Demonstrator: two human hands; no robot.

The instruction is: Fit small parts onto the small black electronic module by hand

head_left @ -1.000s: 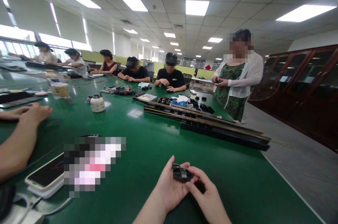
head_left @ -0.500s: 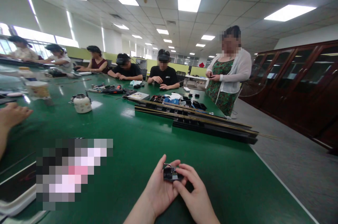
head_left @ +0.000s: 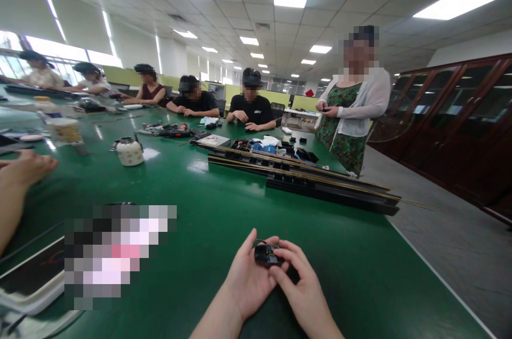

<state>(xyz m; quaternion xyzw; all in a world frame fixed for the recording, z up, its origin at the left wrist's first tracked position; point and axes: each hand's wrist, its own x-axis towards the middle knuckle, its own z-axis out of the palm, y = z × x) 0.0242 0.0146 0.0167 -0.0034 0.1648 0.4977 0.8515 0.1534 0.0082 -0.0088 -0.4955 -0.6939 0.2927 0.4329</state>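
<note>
Between my two hands is a small black plastic casing [head_left: 264,255], rounded in outline, with a thin dark cord at its upper edge. Its upward side shows hollows and a greyish patch; I cannot make out its exact kind. My left hand [head_left: 248,281] cradles it from the left and below, thumb up along its side. The thumb and fingers of my right hand [head_left: 301,279] pinch its right end. Both hands are just above the green tabletop [head_left: 192,296], near its front edge.
Long black rails with thin brass-coloured rods [head_left: 316,184] lie ahead, beyond them a pile of parts and tools. A blurred-out phone-like screen [head_left: 34,272] and a floral kettle-shaped jar [head_left: 130,151] are leftward. Another person's hand [head_left: 30,168] rests at far left. Several people sit opposite; one stands.
The black casing has tilted in my hands, so its inside shows less and its dark edge more. My hands and the whole view have shifted slightly; my grip stays alike.
</note>
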